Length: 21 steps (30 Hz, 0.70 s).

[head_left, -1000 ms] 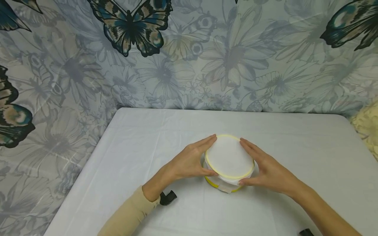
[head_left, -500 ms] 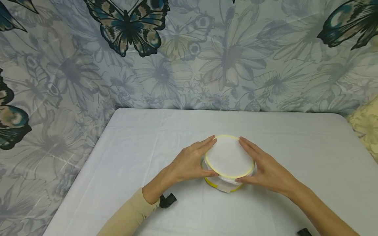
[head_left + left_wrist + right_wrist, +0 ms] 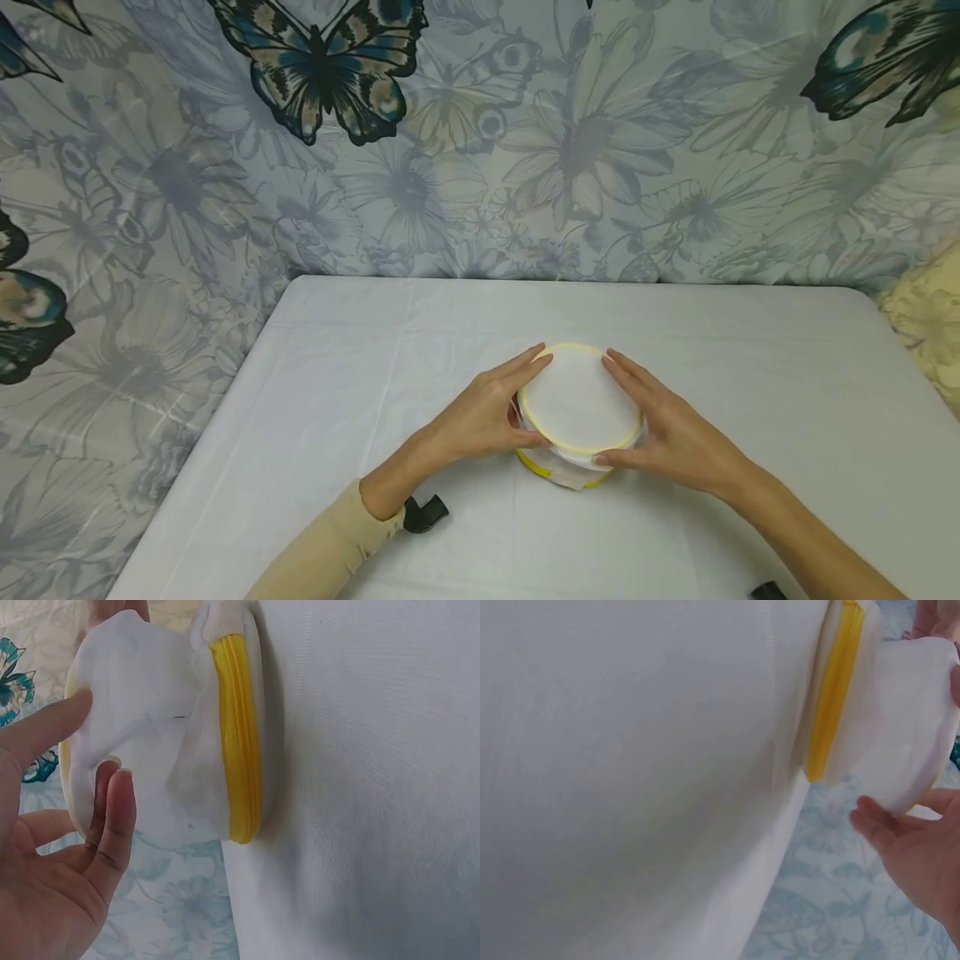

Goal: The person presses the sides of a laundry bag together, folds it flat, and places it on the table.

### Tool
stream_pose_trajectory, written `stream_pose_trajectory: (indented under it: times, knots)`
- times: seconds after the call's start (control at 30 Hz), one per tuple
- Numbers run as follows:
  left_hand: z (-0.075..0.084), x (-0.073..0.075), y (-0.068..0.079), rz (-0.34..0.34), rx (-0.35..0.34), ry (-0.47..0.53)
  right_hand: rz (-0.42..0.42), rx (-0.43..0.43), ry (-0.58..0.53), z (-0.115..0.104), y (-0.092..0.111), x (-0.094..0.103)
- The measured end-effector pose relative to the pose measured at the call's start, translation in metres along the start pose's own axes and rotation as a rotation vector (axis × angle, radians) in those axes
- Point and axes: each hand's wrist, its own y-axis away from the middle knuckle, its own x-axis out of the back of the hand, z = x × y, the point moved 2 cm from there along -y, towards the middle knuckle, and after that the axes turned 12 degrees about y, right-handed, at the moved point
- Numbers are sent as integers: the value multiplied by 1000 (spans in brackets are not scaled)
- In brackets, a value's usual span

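A round white mesh laundry bag (image 3: 581,398) with yellow piping round its top stands on the white-covered table. Low on its near side runs a yellow zipper (image 3: 241,746), with a pale fabric tab (image 3: 567,478) at one end in the head view. My left hand (image 3: 486,414) holds the left of the upper rim, thumb in front and fingers toward the back. On the opposite side my right hand (image 3: 678,429) grips the rim the same way, its thumb on the near wall. Between rim and zipper the thin mesh wall (image 3: 142,682) sags in soft folds.
The white table cover (image 3: 405,358) extends round the bag. A butterfly-and-flower patterned cloth (image 3: 420,192) hangs behind and left of the table. Cream ruffled fabric (image 3: 926,317) is at the right edge. A black wrist-camera mount (image 3: 426,514) sits by the left cuff.
The right thumb has slid slightly left along the near side of the bag's rim. Both hands keep their hold, and the bag stays nearly in place.
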Motion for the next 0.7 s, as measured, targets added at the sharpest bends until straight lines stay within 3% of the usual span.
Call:
stream_pose_trajectory:
  times: [0.13, 0.37, 0.7]
  knots:
    - [0, -1, 0, -30, 45, 69, 3, -13, -8, -1, 1, -1]
    - [1, -5, 0, -59, 141, 300, 31, 0, -9, -2, 1, -3]
    - [-4, -8, -2, -21, 191, 348, 38, 17, -27, -6, 2, -3]
